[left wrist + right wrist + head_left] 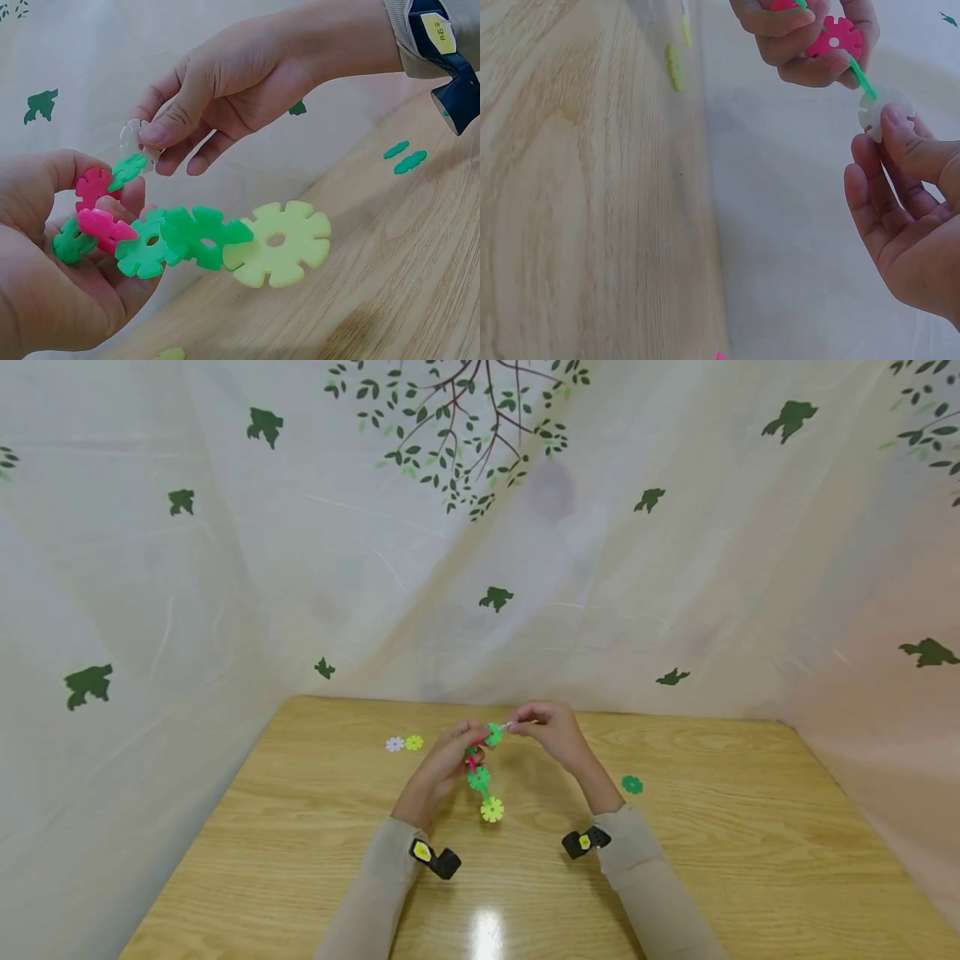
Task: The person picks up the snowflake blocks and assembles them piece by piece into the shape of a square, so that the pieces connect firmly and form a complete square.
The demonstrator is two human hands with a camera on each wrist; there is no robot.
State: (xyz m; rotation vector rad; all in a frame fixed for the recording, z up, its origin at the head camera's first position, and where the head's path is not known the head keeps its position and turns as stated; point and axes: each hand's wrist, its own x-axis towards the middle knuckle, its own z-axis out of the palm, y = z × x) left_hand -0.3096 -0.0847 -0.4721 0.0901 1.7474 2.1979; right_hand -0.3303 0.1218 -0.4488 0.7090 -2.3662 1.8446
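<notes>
**Two hands on a chain of flower-shaped plastic discs, white disc pinched at one end**

Left hand (441, 762) grips the disc chain (480, 778) near its upper end, fingers curled round it. Right hand (553, 735): thumb and forefinger closed to a pinch on a white disc (868, 118), other fingers loosely bent and holding nothing. Chain is up off the surface (300, 843), between the two forearms, its lower part hanging out of the left hand.

Discs are notched round the rim, with a centre hole. Green disc (129, 171) sits between the white one and a pink disc (91, 186) at the left hand. White disc meets the green one's edge; hard to tell from these angles whether the slots are actually engaged. Further along: dark green disc (71, 244), second pink disc (107, 229), two bright green ones, then a pale yellow disc (300, 232) at the low end.

Loose on the surface: flat white disc (394, 744) and yellow disc (414, 742) side by side, left of the left hand, toward the far edge; loose green disc (632, 785) right of the right forearm.

Beige sleeves (378, 877), black wrist cameras (447, 863) with yellow labels. Behind: pale cloth backdrop (420, 635) printed with dark green birds (496, 599) and leafy branches.
</notes>
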